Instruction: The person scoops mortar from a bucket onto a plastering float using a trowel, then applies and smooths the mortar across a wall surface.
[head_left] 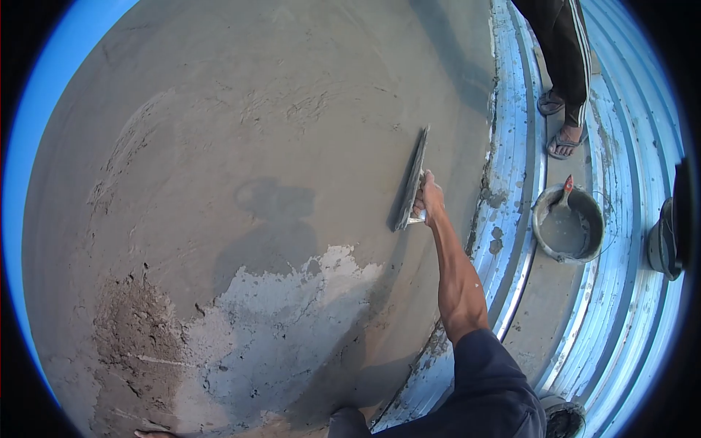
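Note:
My right hand (431, 194) is closed around the handle of a plastering trowel (413, 179). The trowel's long blade is seen nearly edge-on, close against the wet grey plaster (350, 168) of the wall; whether its whole face touches cannot be told. Only the fingers of my left hand (155, 434) show at the bottom edge, stretched out near the lower part of the wall; the palm is hidden. Above those fingers lies a rough, brown, crumbly patch (139, 350). Beside it is a paler bare patch (285, 328) with ragged edges.
Corrugated metal sheeting (504, 175), splashed with plaster, runs along the wall's right side. A bucket (538, 226) holds grey mix and a red-handled brush (567, 188). Another bucket (661, 244) stands far right, a third container (566, 420) below. A person in sandals (566, 142) stands at upper right.

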The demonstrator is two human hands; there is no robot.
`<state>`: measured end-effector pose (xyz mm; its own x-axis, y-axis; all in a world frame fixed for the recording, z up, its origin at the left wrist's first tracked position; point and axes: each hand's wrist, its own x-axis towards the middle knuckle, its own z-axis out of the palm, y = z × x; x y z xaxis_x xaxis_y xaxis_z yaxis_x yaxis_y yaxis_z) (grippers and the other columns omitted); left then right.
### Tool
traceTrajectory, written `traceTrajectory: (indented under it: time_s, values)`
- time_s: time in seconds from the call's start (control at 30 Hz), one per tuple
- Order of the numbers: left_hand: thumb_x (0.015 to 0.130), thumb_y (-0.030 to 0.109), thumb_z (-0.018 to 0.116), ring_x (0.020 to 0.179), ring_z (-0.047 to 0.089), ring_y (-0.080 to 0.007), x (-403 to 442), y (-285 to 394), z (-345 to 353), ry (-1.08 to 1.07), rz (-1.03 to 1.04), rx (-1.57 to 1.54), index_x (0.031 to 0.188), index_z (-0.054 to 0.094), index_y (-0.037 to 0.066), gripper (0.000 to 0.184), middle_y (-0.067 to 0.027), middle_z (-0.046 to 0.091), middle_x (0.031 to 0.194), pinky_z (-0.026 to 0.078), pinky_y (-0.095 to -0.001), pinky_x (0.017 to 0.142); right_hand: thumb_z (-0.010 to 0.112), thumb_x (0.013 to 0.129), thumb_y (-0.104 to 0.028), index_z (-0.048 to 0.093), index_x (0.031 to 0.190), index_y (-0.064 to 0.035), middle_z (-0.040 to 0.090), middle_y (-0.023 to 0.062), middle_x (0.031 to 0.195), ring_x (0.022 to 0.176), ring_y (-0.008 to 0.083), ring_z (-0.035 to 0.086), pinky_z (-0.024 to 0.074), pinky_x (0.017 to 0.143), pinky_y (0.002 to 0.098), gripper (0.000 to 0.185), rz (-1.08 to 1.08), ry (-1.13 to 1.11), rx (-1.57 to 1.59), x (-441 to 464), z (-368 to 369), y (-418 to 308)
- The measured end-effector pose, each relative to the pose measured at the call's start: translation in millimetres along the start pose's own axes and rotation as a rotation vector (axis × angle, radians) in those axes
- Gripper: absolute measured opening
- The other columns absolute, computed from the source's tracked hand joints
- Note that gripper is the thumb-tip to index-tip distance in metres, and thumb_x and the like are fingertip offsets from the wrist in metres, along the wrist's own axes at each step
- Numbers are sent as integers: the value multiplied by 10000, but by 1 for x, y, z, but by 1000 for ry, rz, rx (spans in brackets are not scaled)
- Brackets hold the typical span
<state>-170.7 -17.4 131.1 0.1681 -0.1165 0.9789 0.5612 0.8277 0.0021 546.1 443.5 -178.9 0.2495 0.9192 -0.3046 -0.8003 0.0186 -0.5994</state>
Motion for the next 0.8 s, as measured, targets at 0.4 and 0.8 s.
traceTrajectory:
  time_s: [0.4, 0.8]
  values:
    - [1011, 439, 374, 1311, 375, -377, -2, -32, -10, -69, 14, 17, 1434, 362, 8, 604, -214, 403, 1435, 307, -505, 1066, 490, 949, -272, 483, 776, 9, 406, 191, 635, 600, 261, 381, 368, 580, 425, 330, -724, -331, -698, -149, 107, -7]
    - [1015, 456, 366, 1325, 367, -361, 4, -47, -37, 24, -160, 36, 1450, 350, 19, 617, -201, 393, 1454, 302, -492, 1075, 316, 1012, -452, 392, 676, -146, 269, -56, 470, 313, 86, 250, 251, 264, 272, 461, 38, -104, 163, -58, 24, 12]
